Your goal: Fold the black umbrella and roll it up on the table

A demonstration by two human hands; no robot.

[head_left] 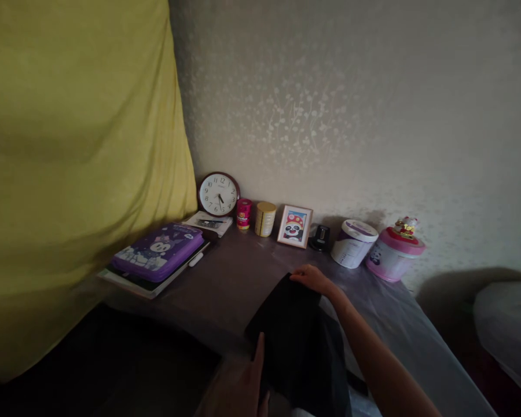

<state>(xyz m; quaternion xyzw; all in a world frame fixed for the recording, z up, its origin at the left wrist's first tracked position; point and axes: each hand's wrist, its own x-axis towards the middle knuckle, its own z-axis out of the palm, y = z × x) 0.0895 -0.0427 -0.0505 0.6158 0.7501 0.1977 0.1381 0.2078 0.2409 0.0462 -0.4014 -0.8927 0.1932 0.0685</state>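
Observation:
A black piece of cloth (301, 336), possibly a garment, hangs over the front of the table, with its upper edge resting on the grey tablecloth. My right hand (310, 277) is closed on the far top corner, fingertips pinching the fabric. Lower down, my left hand (241, 385) is at the near left edge of the cloth, smeared by motion. Its index finger stretches out along the fabric and the thumb shows apart below. The other left fingers cannot be made out. A lighter grey part shows beside the black under my right forearm.
Along the wall stand a clock (219, 194), a pink can (244, 214), a yellow tin (265, 219), a framed panda picture (294, 226), a black object (320, 237) and two tubs (351, 249). A purple case (158, 255) lies on books at left, by a yellow curtain (78, 145).

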